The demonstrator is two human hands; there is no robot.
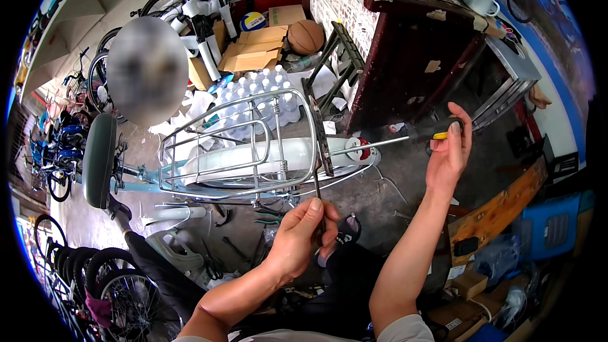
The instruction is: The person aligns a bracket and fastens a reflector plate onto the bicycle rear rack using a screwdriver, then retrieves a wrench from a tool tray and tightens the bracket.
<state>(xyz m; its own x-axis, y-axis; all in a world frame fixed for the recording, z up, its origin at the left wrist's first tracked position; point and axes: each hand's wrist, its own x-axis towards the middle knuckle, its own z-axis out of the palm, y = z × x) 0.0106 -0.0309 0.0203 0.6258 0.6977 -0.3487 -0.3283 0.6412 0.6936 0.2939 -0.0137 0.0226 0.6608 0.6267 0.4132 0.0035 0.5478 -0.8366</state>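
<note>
A pale blue bicycle has a chrome wire rear rack over its white rear mudguard, with a grey saddle at the left. My left hand is closed around a thin dark metal rod, which reaches up to the rack's dark end bracket. In my right hand, thumb and fingers grip the handle end of a black-and-yellow screwdriver. Its shaft points left, and the tip meets the bracket. A red and white rear reflector sits below the shaft.
Wrapped water bottles stand behind the rack, near a basketball and flattened cardboard. A dark cabinet rises at the back right. Loose tools such as green-handled pliers lie on the floor. Bicycle wheels line the left.
</note>
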